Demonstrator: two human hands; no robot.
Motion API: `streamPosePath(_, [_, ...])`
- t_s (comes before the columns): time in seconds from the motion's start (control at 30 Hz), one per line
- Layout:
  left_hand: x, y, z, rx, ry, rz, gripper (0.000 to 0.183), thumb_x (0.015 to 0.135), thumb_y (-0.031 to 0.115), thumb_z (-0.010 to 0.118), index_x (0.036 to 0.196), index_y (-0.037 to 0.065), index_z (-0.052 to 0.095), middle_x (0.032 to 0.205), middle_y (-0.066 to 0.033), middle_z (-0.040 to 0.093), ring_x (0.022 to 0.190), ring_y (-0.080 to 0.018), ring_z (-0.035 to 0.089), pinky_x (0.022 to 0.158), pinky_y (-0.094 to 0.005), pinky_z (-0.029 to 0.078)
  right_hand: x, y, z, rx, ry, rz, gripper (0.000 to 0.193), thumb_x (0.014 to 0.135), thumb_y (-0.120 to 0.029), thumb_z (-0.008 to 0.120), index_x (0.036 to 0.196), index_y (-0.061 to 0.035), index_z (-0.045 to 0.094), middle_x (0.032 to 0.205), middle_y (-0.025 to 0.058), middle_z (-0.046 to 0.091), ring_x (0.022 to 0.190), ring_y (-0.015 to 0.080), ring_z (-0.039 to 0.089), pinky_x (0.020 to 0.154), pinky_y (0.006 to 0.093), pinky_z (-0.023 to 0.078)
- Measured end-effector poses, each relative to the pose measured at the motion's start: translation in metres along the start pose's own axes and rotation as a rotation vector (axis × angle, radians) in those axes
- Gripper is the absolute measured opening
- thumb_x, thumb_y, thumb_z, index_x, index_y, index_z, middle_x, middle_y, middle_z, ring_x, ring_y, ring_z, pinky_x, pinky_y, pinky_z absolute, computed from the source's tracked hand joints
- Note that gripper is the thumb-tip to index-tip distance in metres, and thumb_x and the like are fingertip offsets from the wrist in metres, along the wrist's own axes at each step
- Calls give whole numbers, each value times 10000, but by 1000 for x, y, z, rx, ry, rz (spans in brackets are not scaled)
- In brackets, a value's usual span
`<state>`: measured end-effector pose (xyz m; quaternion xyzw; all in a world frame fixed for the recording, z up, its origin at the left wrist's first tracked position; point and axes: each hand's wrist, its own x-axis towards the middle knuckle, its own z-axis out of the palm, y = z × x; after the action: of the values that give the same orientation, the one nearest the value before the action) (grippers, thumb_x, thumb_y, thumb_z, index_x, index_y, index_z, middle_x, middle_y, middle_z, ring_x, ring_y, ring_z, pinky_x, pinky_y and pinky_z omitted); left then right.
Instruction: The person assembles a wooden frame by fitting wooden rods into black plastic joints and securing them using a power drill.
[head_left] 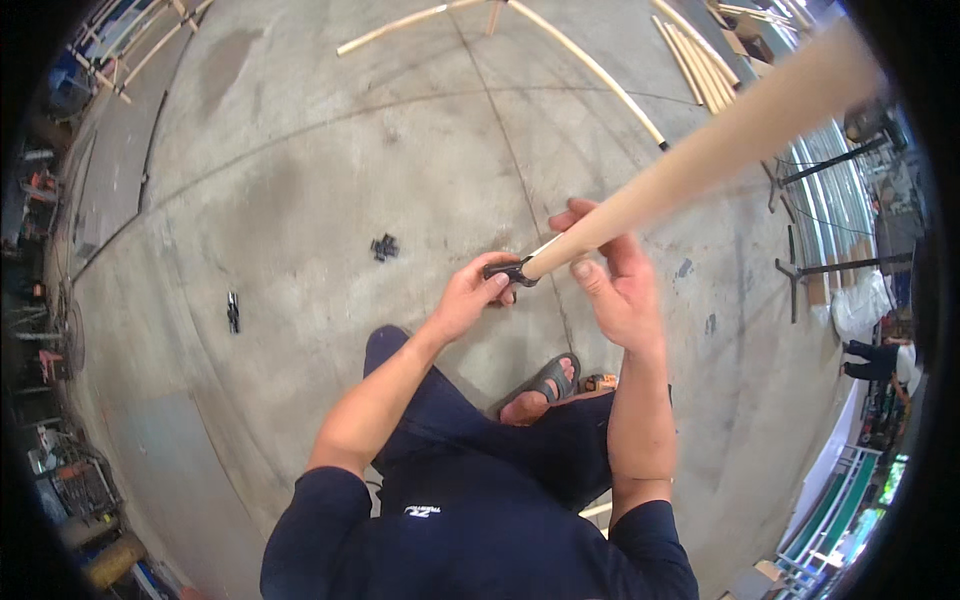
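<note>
My left hand pinches a black pipe joint in front of my knees. The near end of a long beige pipe meets this joint; whether it is fully seated I cannot tell. From there the pipe rises toward the upper right, its far end large and blurred. My right hand curls loosely round the pipe close to the joint, with fingers behind it and the thumb on the near side. A small cluster of black joints lies on the floor to the left, and another black joint piece lies farther left.
A beige pipe frame lies ahead on the concrete floor, with loose pipes at the far right. An orange tool sits beside my sandalled foot. Cluttered shelving lines the left. Another person stands at the right.
</note>
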<state>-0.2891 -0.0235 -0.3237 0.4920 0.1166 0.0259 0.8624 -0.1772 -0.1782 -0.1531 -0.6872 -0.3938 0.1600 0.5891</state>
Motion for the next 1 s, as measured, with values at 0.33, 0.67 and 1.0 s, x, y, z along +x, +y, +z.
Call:
streamPosePath(0.33, [-7, 66, 38, 19, 102, 53, 287, 1038, 164, 536, 1290, 26, 533, 1061, -69, 661, 871, -130, 648, 736, -269, 531, 3, 12, 5, -149, 112, 5, 650, 948, -489, 632, 1377, -18, 508, 1355, 194, 550, 1261, 321, 531, 1032, 424, 435])
streamPosePath(0.67, [-20, 110, 59, -27, -46, 13, 392, 1028, 170, 505, 1378, -6, 520, 1086, -106, 686, 750, -136, 625, 669, -286, 527, -18, 18, -11, -218, 83, -25, 688, 833, -376, 795, 1373, -40, 532, 1249, 157, 594, 1178, 277, 560, 988, 410, 457])
streamPosePath(1.0, [-27, 269, 138, 64, -198, 398, 520, 1022, 326, 418, 1355, -55, 539, 944, -79, 648, 671, -138, 548, 598, -280, 445, -12, 2, -4, -345, 58, -35, 479, 818, -270, 795, 1194, -21, 634, 1103, 149, 657, 1044, 300, 612, 858, 394, 516])
